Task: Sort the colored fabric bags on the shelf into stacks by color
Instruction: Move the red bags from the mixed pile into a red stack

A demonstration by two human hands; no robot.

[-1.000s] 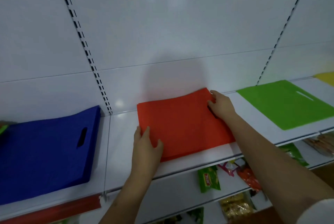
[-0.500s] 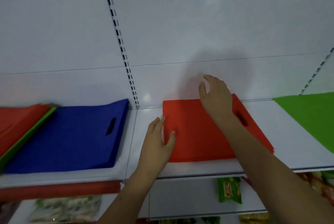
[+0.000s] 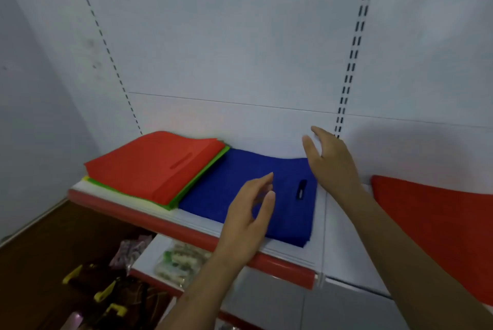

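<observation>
1. Setting: white slotted back panel above a white shelf (image 3: 344,225) with a red front strip; darker floor and lower shelves beneath.
2. Landmark: blue bag stack (image 3: 240,196), flat on the shelf, its cut-out handle slot toward its right end.
3. Left of the blue bag stack, touching or overlapping its edge: mixed pile (image 3: 157,169), orange-red bags on top, a green layer under them, a yellow edge showing at the bottom corner.
4. Right of the blue bag stack, apart from it: orange-red stack (image 3: 437,217), running out of frame.
5. Left hand (image 3: 248,220): over the near half of the blue bag stack, fingers straight and loosely together, grip wide, holding nothing. Contact with the fabric cannot be told.
6. Right hand (image 3: 330,167): above the far right corner of the blue bag stack, fingers spread and slightly bent, grip wide, empty.
7. Step in hand, as judged: between bags; both hands appear headed for the mixed pile.
8. Next move calls for: peeling off only the top orange-red layers, leaving the green beneath, then carrying them across to the orange-red stack.
9. In the way: the blue bag stack lies between source and destination; thin layers may cling and lift together.
10. Below the shelf: packaged snacks (image 3: 176,263) and yellow-handled items (image 3: 101,292), no part of the task.
</observation>
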